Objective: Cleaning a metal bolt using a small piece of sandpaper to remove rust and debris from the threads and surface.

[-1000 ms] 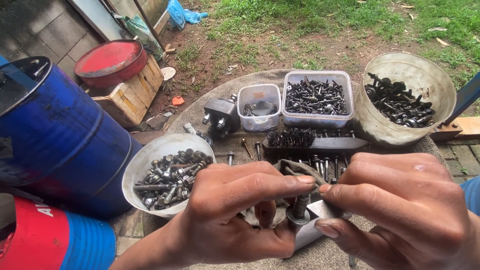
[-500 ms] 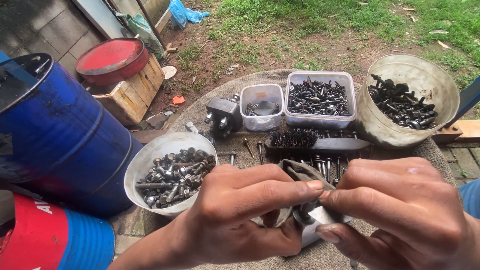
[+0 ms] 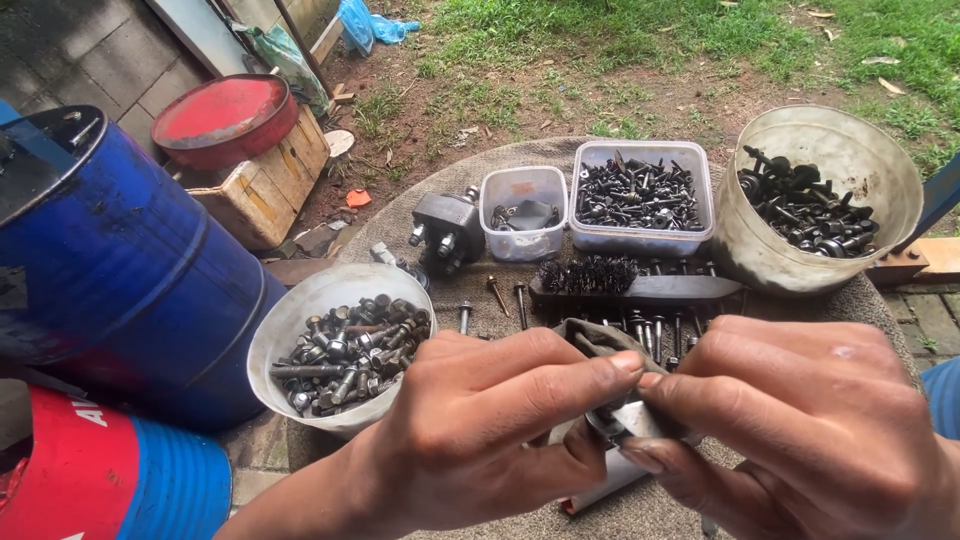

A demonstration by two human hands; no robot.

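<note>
Head cam view, going left to right: blue drum (image 3: 110, 260) on the far left with a red lid (image 3: 225, 118) sitting on a wooden crate (image 3: 265, 185) behind it, then the white bowl (image 3: 300, 300) full of greyish bolts and nuts. Behind that there's a dark cast metal part (image 3: 448, 228), a small clear tub (image 3: 523, 212) that's almost empty, a bigger tub (image 3: 640, 195) packed with dark screws, a wire brush (image 3: 630, 280) with a row of loose bolts (image 3: 660, 330) in front of it, and the big round tub (image 3: 820, 200) on the right with black, dirty fasteners.

My left hand (image 3: 480, 440) is curled shut, thumb and forefinger pinching a small metal piece (image 3: 615, 418) with a bit of rag (image 3: 600, 338) draped over it. My right hand (image 3: 810, 430) is closed on the same piece from the other side, fingertips meeting my left ones right over it. So the piece sits dead centre between both hands, low in front of the brush.

Progress-wise I'd guess roughly midway: one bowl looks cleaner, but the right tub and big container are loaded with grimy stuff.
</note>
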